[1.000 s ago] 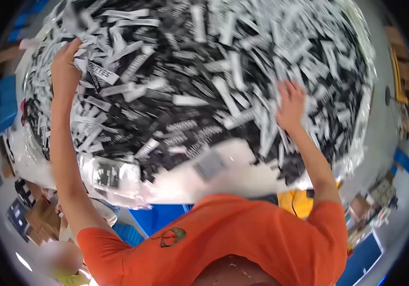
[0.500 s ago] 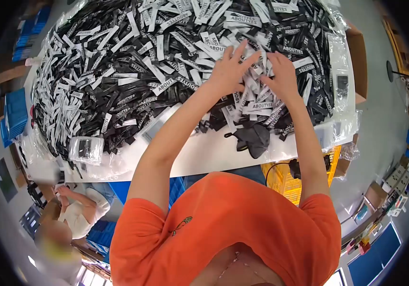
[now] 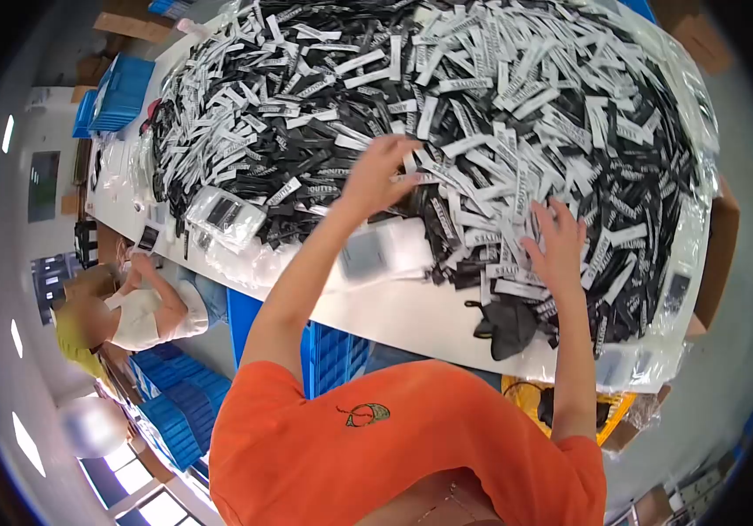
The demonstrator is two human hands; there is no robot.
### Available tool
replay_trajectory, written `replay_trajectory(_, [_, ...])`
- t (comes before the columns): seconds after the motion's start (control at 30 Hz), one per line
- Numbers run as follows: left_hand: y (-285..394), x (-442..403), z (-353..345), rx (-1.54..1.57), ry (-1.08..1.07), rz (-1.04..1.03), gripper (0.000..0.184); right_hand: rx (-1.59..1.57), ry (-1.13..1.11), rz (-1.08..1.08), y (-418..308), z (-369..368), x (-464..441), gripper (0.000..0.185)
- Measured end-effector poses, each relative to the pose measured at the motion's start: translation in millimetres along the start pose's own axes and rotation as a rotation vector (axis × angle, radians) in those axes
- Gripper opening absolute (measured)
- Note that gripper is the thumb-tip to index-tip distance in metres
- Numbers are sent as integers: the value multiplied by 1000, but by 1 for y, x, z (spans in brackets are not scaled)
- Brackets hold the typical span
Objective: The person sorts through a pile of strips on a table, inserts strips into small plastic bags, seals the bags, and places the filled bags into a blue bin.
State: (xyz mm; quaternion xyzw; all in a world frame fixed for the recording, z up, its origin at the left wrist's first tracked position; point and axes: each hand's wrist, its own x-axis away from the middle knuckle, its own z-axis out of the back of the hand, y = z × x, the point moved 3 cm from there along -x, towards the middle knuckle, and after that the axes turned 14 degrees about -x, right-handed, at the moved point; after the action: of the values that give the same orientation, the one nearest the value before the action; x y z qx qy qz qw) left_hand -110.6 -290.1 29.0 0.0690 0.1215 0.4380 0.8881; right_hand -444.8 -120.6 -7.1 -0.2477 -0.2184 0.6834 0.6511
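A wide heap of black and white printed strips [image 3: 517, 53], some reading "ABOUTYES", covers much of the table. My left hand [image 3: 378, 178] is at the heap's near side, thumb and fingers apart around the end of a white strip [image 3: 442, 171]; no firm grip shows. To the right, my right hand [image 3: 559, 250] rests on the strips with its fingers spread. A pile of mostly white strips [image 3: 517, 188] lies between the two hands. Just below my right hand sits a crumpled dark grey cloth item [image 3: 505, 327], perhaps a mask.
Clear plastic packs [image 3: 225, 216] and a flat pack with a grey panel [image 3: 367, 254] lie along the near edge of the white table [image 3: 394, 307]. Blue crates [image 3: 332, 355] and a yellow crate [image 3: 617, 412] stand below. Another person [image 3: 161, 307] works at the left.
The view has turned, so the table appears tilted and shifted right. My hands, close together before, are now farther apart, the left one more to the left on the heap.
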Motion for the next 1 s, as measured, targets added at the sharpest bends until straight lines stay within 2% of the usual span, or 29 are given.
replay_trajectory(0.03, [-29, 0, 7, -87, 29, 56, 66, -12, 42, -6, -3, 0, 1, 66])
replay_trajectory(0.13, [-92, -5, 16, -314, 24, 11, 82, 4, 50, 30, -18, -12, -2, 64])
replay_trajectory(0.17, [-100, -4, 7, -391, -114, -42, 77, 2, 52, 38, -21, -19, -5, 64])
replay_trajectory(0.23, [-114, -3, -20, -469, -254, -174, 61, -4, 93, 47, -20, -34, -10, 59])
replay_trajectory(0.27, [-121, -11, -24, -505, -171, -320, 42, -5, 112, 34, -13, -41, -12, 58])
replay_trajectory(0.3, [-121, -17, -14, -463, -31, -352, 33, -9, 130, 18, -11, -46, -13, 56])
replay_trajectory(0.37, [-147, -39, 8, -309, -9, -161, 29, 68, 137, -27, -12, -54, -16, 53])
replay_trajectory(0.43, [-196, -58, 25, -359, 90, 26, 27, 173, 148, -58, -11, -66, -18, 52])
replay_trajectory(0.5, [-248, -74, 28, -527, 96, 196, 43, 214, 167, -93, -15, -73, -21, 51])
replay_trajectory(0.57, [-280, -79, 10, -623, -82, 481, 71, 258, 182, -128, -16, -78, -24, 51])
replay_trajectory(0.6, [-288, -87, 6, -575, -285, 576, 84, 251, 193, -146, -16, -82, -24, 50])
replay_trajectory(0.63, [-296, -94, 2, -496, -275, 501, 66, 259, 196, -145, -15, -84, -24, 51])
replay_trajectory(0.73, [-269, -103, 20, -468, 37, -56, 38, 295, 204, -148, -10, -87, -23, 52])
replay_trajectory(0.77, [-255, -110, 33, -532, -3, -115, 36, 294, 205, -153, -9, -88, -24, 52])
replay_trajectory(0.83, [-265, -137, 38, -615, -83, -95, 36, 293, 205, -160, -7, -90, -24, 53])
replay_trajectory(0.87, [-283, -152, 40, -586, -20, -132, 40, 298, 207, -163, -5, -91, -24, 53])
replay_trajectory(0.9, [-307, -169, 36, -561, -66, -96, 66, 293, 212, -160, -6, -91, -25, 53])
replay_trajectory(0.97, [-328, -187, 37, -710, -94, -22, 93, 284, 220, -156, -7, -91, -26, 52])
replay_trajectory(1.0, [-342, -192, 25, -771, -140, -59, 98, 288, 222, -159, -7, -92, -25, 52])
